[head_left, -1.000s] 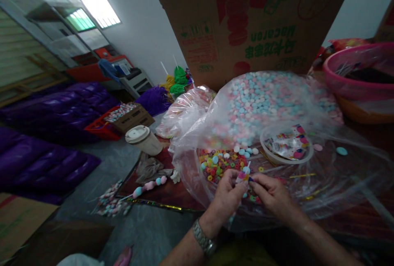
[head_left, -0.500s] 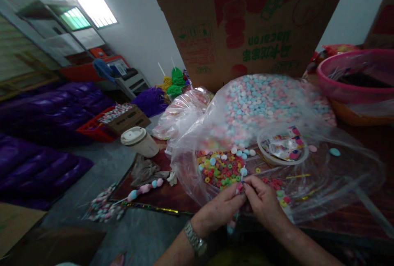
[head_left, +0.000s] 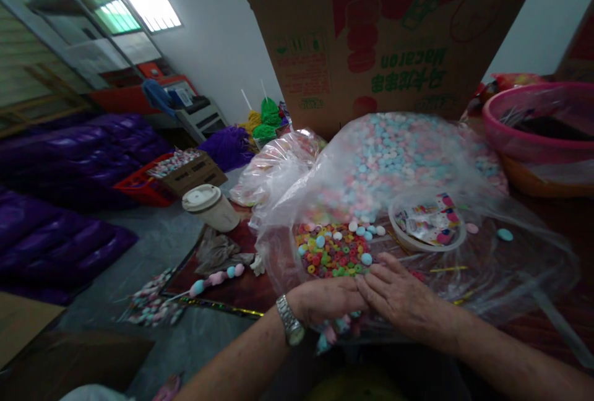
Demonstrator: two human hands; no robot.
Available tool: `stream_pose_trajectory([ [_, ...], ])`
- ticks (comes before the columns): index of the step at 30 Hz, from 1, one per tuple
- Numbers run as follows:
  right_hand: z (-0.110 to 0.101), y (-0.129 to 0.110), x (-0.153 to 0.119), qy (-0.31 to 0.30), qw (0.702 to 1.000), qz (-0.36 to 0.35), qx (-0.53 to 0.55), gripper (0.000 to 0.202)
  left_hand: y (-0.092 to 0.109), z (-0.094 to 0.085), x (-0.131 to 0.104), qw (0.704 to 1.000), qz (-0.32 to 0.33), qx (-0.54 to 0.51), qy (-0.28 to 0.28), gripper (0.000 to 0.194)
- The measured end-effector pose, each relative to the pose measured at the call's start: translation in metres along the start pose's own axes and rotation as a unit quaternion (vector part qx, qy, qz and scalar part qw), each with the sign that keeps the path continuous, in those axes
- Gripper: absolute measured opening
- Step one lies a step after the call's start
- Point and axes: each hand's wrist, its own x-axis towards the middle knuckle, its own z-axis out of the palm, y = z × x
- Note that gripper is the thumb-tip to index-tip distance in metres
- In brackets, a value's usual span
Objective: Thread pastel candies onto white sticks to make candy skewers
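Note:
My left hand [head_left: 327,299], with a metal watch [head_left: 290,322] on its wrist, lies back up at the table's near edge. Pink and blue candies of a candy skewer [head_left: 330,333] poke out beneath its palm; the fingers over them are partly hidden. My right hand [head_left: 394,296] rests with its fingers stretched flat, their tips meeting the left fingers. Just beyond both hands is a pile of colourful ring candies [head_left: 331,252] on clear plastic, with a few round blue and white candies [head_left: 366,231] on and beside it.
A big clear bag of pastel candies [head_left: 390,153] stands behind, before a cardboard box [head_left: 352,91]. A round plastic tub [head_left: 459,241] holds printed packets. To the left are a lidded cup [head_left: 218,212] and another candy skewer [head_left: 216,279]. A pink basin [head_left: 533,144] stands right.
The fingertip pinch around a small pink piece has loosened. My right hand has flattened toward the left fingers, and more of the candies show below my left hand.

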Motion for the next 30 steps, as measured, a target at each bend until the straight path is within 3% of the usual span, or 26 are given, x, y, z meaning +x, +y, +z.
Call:
stream_pose_trajectory([
  [2,0.005,0.0,-0.002,-0.031,0.997,0.031,0.064,0.027,0.005,0.0,0.001,0.979,0.017,0.183,-0.091,0.017],
  [3,0.006,0.0,-0.002,-0.041,0.988,0.075,0.126,0.021,0.007,0.0,0.003,0.944,0.063,0.304,-0.113,0.02],
  [5,0.008,0.0,-0.001,-0.051,0.948,0.183,0.255,0.014,0.009,0.001,0.006,0.842,0.185,0.499,-0.092,0.022],
  [7,0.008,-0.003,0.001,-0.055,0.904,0.262,0.334,0.019,0.011,0.003,0.008,0.773,0.261,0.577,-0.035,0.016],
  [10,0.007,-0.008,0.004,-0.078,0.871,0.31,0.373,0.037,0.01,0.005,0.005,0.722,0.296,0.625,-0.011,0.006],
  [12,0.007,-0.008,0.003,-0.103,0.854,0.333,0.387,0.04,0.006,0.007,-0.001,0.687,0.32,0.653,-0.01,0.011],
  [13,0.007,-0.005,0.002,-0.113,0.849,0.343,0.385,0.041,0.003,0.007,-0.004,0.684,0.329,0.652,-0.007,0.013],
  [15,0.008,0.006,-0.002,-0.12,0.848,0.374,0.356,0.043,-0.003,0.006,-0.008,0.729,0.333,0.597,0.021,0.016],
  [17,0.01,0.022,-0.008,-0.107,0.851,0.43,0.281,0.04,-0.008,0.004,-0.009,0.826,0.303,0.466,0.094,0.018],
  [19,0.014,0.039,-0.013,-0.092,0.845,0.494,0.182,0.032,-0.011,0.001,-0.006,0.934,0.21,0.233,0.168,0.018],
  [20,0.017,0.045,-0.015,-0.09,0.839,0.52,0.137,0.028,-0.012,-0.001,-0.003,0.964,0.155,0.109,0.189,0.017],
  [23,0.029,0.057,-0.013,-0.098,0.824,0.555,0.053,0.024,-0.012,-0.006,0.003,0.974,0.06,-0.121,0.182,0.014],
  [30,0.039,0.064,-0.005,-0.098,0.827,0.553,0.021,0.025,-0.011,-0.015,0.0,0.964,0.017,-0.235,0.122,0.008],
])
